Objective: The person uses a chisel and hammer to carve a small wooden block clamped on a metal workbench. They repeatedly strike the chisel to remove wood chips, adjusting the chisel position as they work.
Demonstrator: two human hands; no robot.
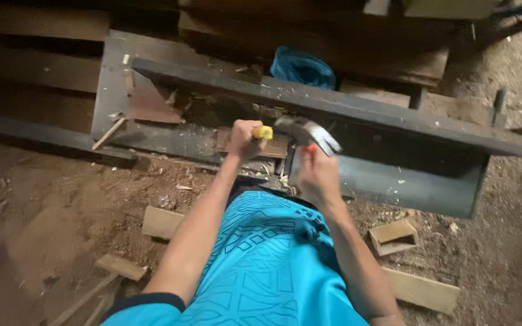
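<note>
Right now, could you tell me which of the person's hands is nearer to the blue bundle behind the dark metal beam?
Right. The right hand is below the blue bundle; the left hand is farther left.

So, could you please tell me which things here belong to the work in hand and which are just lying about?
In use:
- left hand on a yellow-ended tool
- right hand on the hammer
- small wooden piece
- dark metal beam

Lying about:
- wood offcuts
- small open wooden box
- blue bundle
- plank
</note>
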